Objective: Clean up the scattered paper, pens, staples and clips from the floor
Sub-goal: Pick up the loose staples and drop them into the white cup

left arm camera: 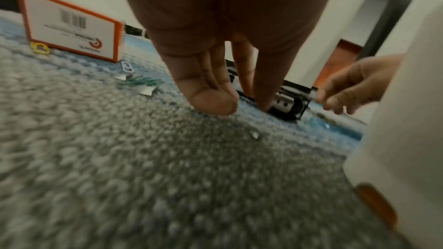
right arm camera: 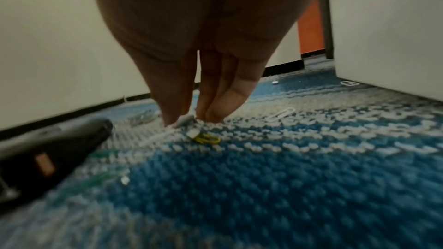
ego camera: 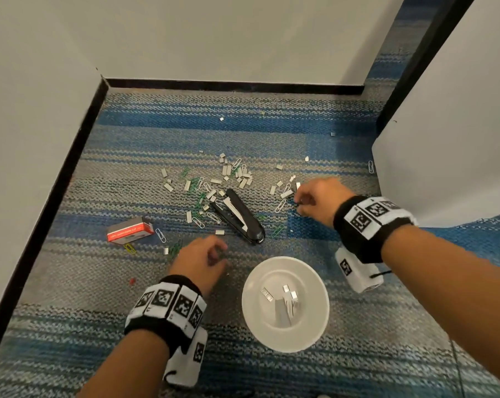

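Note:
Staple strips (ego camera: 225, 169) and paper clips (ego camera: 197, 222) in white, green and yellow lie scattered on the striped carpet around an open black stapler (ego camera: 238, 221). My right hand (ego camera: 299, 201) reaches down right of the stapler. In the right wrist view it (right arm camera: 189, 120) pinches a staple strip (right arm camera: 184, 120) between thumb and fingers at the carpet, beside a yellow clip (right arm camera: 207, 139). My left hand (ego camera: 215, 254) hovers low over the carpet in front of the stapler; its fingers (left arm camera: 210, 101) point down and hold nothing. A white bowl (ego camera: 260, 326) near me holds several staple strips.
A red-and-white staple box (ego camera: 129, 229) lies left of the stapler, with clips beside it. White walls with black skirting (ego camera: 231, 83) close off the far side and left. A white panel (ego camera: 444, 139) stands at the right, with one white clip (ego camera: 371, 167) at its foot.

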Tool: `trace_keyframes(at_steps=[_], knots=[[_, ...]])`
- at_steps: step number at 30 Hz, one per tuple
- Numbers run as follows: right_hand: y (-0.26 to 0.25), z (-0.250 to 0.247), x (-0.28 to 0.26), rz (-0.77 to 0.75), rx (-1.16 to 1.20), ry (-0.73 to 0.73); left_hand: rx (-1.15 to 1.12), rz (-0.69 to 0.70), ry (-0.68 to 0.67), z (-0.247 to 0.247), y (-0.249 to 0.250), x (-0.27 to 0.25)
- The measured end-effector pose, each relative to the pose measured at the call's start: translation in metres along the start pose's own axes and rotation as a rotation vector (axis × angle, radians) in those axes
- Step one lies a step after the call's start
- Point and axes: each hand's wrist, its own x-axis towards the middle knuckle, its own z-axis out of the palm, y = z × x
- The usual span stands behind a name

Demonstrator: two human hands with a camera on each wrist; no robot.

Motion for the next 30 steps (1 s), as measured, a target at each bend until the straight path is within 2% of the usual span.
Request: trace_keyframes(at_steps=[3, 8, 11, 13, 16, 19, 21, 26, 28, 30], knots=[[0.0, 0.005, 0.009, -0.052, -0.094, -0.134, 0.083, 0.066, -0.053, 0.009, -0.002, 0.002], [0.004, 0.011, 0.008, -0.067, -0.01, -0.016, 0.123, 0.1, -0.045, 0.01, -0.003, 0.003], [0.009, 0.01, 0.006, 0.008, 0.141, 0.061, 0.101, 0.123, -0.012, 0.011, -0.005, 0.002], [0.014, 0.01, 0.007, 0.015, 0.142, 0.059, 0.058, 0.119, 0.029, 0.013, -0.007, 0.001], [0.015, 0.011, 0.01, -0.073, 0.016, 0.007, -0.115, 0.028, 0.105, 0.016, -0.012, -0.001], [0.013, 0.009, 0.013, -0.116, 0.017, -0.01, -0.456, -0.145, 0.223, 0.018, -0.026, 0.002], [0.011, 0.009, 0.015, -0.153, 0.003, -0.017, -0.563, -0.265, 0.287, 0.017, -0.037, 0.004], [0.009, 0.013, 0.018, -0.207, -0.119, -0.08, -0.444, -0.373, 0.379, 0.0, -0.047, 0.006], [0.008, 0.013, 0.018, -0.191, -0.073, -0.066, -0.243, -0.373, 0.382, -0.008, -0.047, 0.005], [0.007, 0.013, 0.017, -0.144, 0.054, -0.017, -0.004, -0.35, 0.309, -0.013, -0.05, 0.004]])
